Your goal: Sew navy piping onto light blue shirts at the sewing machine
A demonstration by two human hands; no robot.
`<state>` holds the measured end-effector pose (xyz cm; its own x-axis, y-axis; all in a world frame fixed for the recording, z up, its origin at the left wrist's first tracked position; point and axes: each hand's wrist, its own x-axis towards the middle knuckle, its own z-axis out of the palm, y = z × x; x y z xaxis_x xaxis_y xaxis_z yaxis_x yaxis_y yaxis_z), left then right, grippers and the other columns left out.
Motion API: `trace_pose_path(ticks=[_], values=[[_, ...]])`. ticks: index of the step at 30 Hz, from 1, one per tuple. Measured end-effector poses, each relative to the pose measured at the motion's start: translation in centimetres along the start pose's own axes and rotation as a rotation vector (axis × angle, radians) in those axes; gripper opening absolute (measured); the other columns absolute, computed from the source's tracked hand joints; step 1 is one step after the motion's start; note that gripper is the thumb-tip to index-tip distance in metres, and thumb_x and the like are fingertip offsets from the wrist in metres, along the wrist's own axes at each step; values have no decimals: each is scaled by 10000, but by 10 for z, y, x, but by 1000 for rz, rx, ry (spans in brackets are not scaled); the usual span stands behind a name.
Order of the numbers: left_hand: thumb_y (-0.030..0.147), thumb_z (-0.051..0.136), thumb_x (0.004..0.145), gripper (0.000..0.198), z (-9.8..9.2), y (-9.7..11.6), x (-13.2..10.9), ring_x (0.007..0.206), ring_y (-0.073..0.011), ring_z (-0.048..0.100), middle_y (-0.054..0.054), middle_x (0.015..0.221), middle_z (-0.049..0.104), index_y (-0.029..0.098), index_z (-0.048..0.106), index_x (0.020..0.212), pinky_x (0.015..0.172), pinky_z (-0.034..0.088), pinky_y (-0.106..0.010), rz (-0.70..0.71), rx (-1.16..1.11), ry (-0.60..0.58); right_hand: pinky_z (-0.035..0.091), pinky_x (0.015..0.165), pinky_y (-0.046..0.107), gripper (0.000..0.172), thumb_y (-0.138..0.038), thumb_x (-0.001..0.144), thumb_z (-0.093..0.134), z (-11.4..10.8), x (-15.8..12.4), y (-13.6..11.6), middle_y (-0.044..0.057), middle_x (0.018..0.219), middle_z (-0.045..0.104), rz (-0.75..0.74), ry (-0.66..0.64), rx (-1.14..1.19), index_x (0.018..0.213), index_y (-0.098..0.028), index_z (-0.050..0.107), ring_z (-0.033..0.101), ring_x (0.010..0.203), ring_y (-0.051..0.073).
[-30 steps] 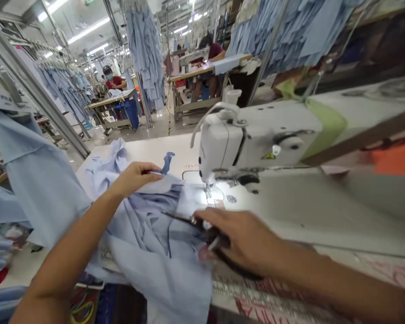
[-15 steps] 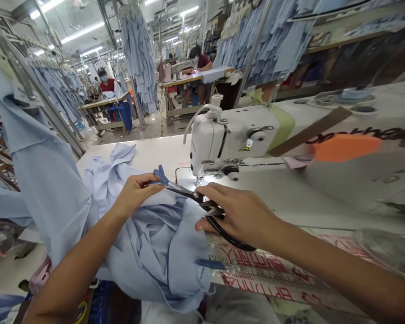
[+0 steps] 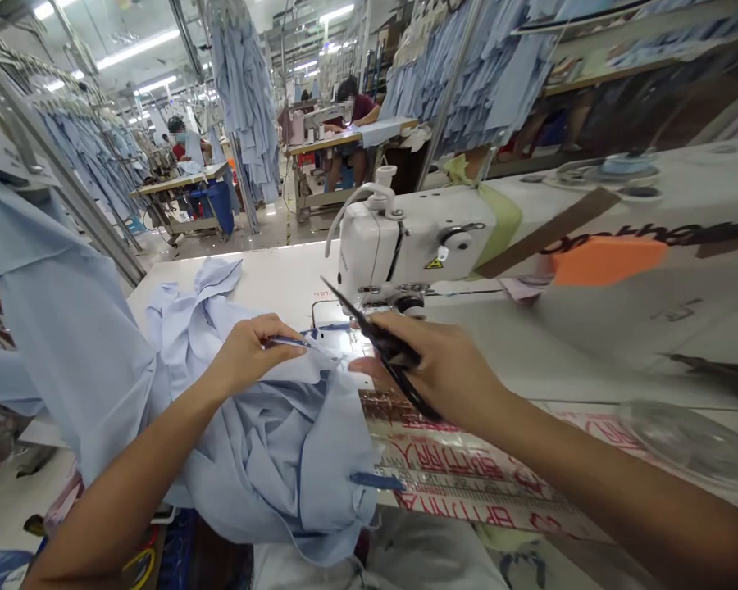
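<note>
The left hand (image 3: 249, 356) pinches a thin blue strip (image 3: 286, 341) clear of the pale blue shirt fabric (image 3: 276, 459) heaped on the counter (image 3: 264, 283), while the right hand (image 3: 434, 360) firmly grips long black scissors (image 3: 384, 344), blades apparently closed, near the sewing machine (image 3: 399, 246).

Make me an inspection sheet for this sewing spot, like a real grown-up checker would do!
Surface: white sewing table with a white sewing machine on it.
Job's things: light-blue shirt, black scissors, blue strip.
Clutter: blue tab lying on the shirt.
Hands: left hand pinches the blue strip; right hand grips the black scissors.
Cables: yellow wire below the table.
Surroundings: hanging blue shirts, a co-worker at another table.
</note>
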<state>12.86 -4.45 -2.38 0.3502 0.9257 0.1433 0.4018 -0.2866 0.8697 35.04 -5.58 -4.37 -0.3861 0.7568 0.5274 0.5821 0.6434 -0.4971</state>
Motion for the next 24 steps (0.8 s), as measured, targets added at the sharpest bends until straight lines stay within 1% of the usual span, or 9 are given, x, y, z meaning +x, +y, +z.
trace_pose_path(ticks=[3, 5, 8, 10, 13, 15, 17, 20, 24], values=[[229, 679, 675, 80, 3, 12, 4, 623, -124, 504, -14, 676, 587, 188, 703, 740, 582, 354, -214, 128, 250, 71, 421, 622, 255, 292, -346, 760, 623, 6, 12, -9, 33, 872, 669, 51, -41, 221, 991, -185, 546, 603, 717, 163], [268, 711, 661, 114, 0, 16, 5, 589, -127, 486, 6, 588, 556, 193, 693, 745, 571, 330, -217, 160, 413, 133, 426, 631, 263, 241, -279, 747, 608, 11, 17, -13, 25, 857, 666, 93, -64, 316, 964, -189, 560, 598, 712, 160], [379, 687, 699, 250, -10, 15, 1, 506, -110, 401, 24, 451, 428, 172, 648, 566, 531, 283, -226, 156, 521, 62, 431, 609, 258, 242, -254, 726, 598, 15, 17, -15, 18, 788, 654, 190, -62, 441, 953, -181, 560, 590, 675, 152], [395, 627, 754, 310, -14, 11, -3, 578, -118, 462, -15, 577, 542, 161, 652, 553, 559, 321, -225, 149, 376, -46, 436, 591, 250, 264, -261, 715, 603, 15, 14, -15, 13, 759, 646, 239, -81, 511, 960, -177, 548, 584, 646, 143], [396, 596, 781, 259, -7, 2, -7, 736, -150, 556, -57, 878, 653, 172, 714, 835, 627, 394, -222, 10, -33, -83, 423, 548, 243, 244, -283, 737, 583, 13, 8, -13, 1, 720, 634, 258, -111, 499, 958, -188, 543, 563, 594, 135], [396, 637, 749, 293, 2, -4, -7, 696, -147, 569, -53, 842, 672, 161, 710, 909, 600, 409, -215, -120, -252, -34, 412, 542, 248, 228, -314, 771, 556, 11, 3, -9, 3, 725, 632, 234, -127, 425, 966, -196, 543, 557, 591, 138], [376, 703, 684, 303, 9, -8, -5, 646, -135, 564, -43, 771, 675, 143, 717, 877, 573, 412, -203, -190, -370, 46, 412, 559, 259, 269, -383, 787, 557, 8, -5, -3, 16, 762, 633, 167, -118, 313, 985, -201, 538, 564, 622, 152], [351, 739, 640, 285, 12, -10, -3, 603, -109, 550, -21, 717, 664, 137, 716, 827, 547, 409, -181, -232, -445, 96, 417, 593, 289, 455, -531, 762, 576, 2, -21, 8, 59, 876, 616, 22, -122, 46, 1060, -194, 511, 566, 702, 189], [356, 737, 638, 269, 11, -11, -2, 557, -84, 524, 9, 671, 632, 137, 699, 791, 509, 394, -164, -245, -462, 66, 407, 610, 341, 602, -653, 779, 462, -2, -32, 18, 117, 953, 572, -114, -110, -322, 1108, -150, 505, 544, 732, 231]])
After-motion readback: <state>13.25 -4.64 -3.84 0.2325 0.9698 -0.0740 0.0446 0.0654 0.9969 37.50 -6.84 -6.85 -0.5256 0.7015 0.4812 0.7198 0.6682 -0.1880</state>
